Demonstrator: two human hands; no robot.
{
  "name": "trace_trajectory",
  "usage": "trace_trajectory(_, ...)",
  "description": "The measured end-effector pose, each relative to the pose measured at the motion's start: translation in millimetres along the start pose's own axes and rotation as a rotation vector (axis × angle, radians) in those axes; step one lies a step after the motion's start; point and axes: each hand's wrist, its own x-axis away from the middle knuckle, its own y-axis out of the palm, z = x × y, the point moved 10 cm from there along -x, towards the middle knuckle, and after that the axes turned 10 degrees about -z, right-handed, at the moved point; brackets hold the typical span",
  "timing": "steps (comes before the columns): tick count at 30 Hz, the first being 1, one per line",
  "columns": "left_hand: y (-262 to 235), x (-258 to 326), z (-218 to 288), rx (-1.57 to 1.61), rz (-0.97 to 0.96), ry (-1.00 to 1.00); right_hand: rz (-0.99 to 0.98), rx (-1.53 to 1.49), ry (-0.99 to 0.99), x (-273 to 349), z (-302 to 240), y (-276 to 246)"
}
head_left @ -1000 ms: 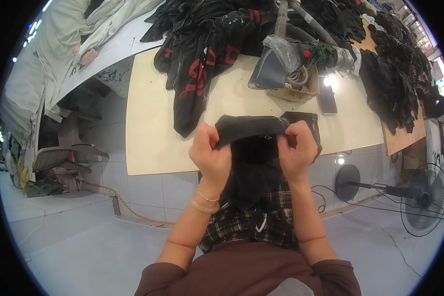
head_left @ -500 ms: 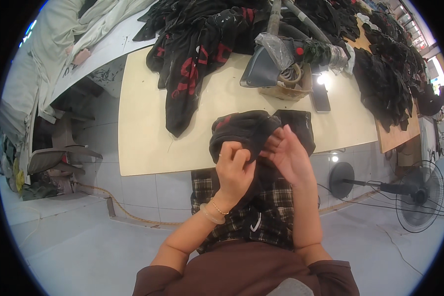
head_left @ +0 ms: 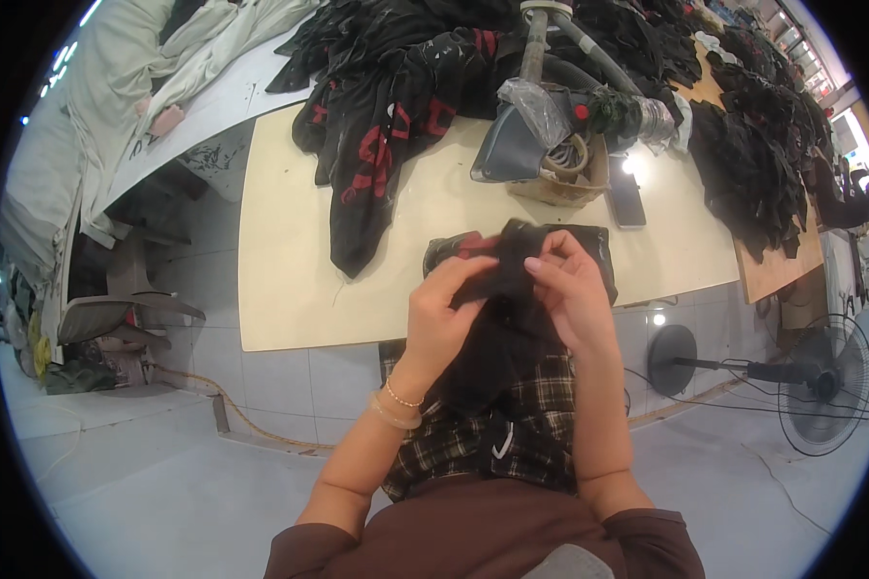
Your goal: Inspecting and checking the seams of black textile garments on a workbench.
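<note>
The black garment [head_left: 497, 362] lies between the person's hands, part of it on the near edge of the cream table [head_left: 285, 289], the rest hanging over the lap and the plaid trousers [head_left: 546, 386]. The left hand [head_left: 447, 294] curls its fingers over the cloth, pinching a fold against the thumb; the right hand [head_left: 562, 275] nips the raised fabric between thumb and fingertips. Gripping both sides likely steadies that bunched part, while table and lap seem to take the weight. Black garments with red print [head_left: 377, 169] are heaped at the far left; a shallow box [head_left: 579, 189] and a phone [head_left: 627, 205] sit to the far right, apart from the hands.
</note>
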Motion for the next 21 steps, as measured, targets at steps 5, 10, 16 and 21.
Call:
trace_trajectory(5,-12.6,-11.3,-0.8,0.083,0.061,-0.036,0.159,0.632,-0.361,10.0,-48.3,3.1)
trace_trajectory(10,-11.2,-13.3,3.3,0.063,0.059,0.061,-0.143,0.932,-0.428,1.4,-59.0,52.0)
trace_trajectory(16,-8.9,-15.2,4.1,0.024,0.007,0.058,-0.221,1.086,-0.431,-7.5,-53.1,64.4)
trace_trajectory(21,-4.9,-17.1,-3.0,0.129,-0.012,-0.06,0.049,0.944,-0.396,-14.5,-46.2,48.0)
